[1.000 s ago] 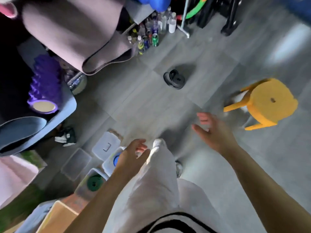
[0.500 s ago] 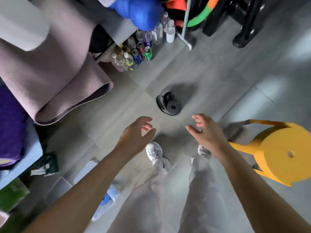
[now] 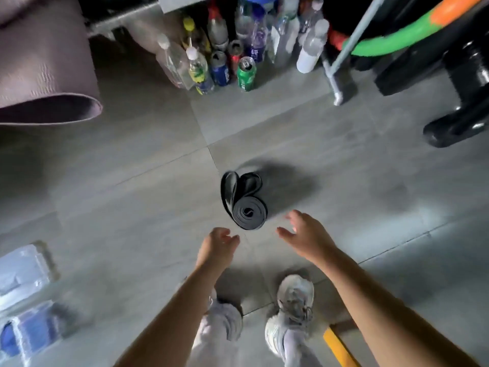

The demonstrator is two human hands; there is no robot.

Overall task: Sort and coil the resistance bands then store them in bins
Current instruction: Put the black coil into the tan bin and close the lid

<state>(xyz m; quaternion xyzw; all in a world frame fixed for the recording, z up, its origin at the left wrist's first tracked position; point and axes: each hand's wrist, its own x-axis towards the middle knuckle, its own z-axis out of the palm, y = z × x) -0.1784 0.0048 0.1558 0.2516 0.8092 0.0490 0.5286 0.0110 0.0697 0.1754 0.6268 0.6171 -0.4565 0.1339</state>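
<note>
Two hands, both empty: my left hand (image 3: 218, 246) and right hand (image 3: 304, 234) hover with loose fingers near the band (image 3: 244, 205). It lies half-coiled on the floor (image 3: 344, 181) at their 12 o'clock. I judge a pinch across the roll best, trapping the slack loop. Bins (image 3: 25, 274) sit at 8 o'clock.

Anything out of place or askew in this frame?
The black resistance band lies alone on the floor, only half coiled: a tight roll with loose loops splaying behind it.
</note>
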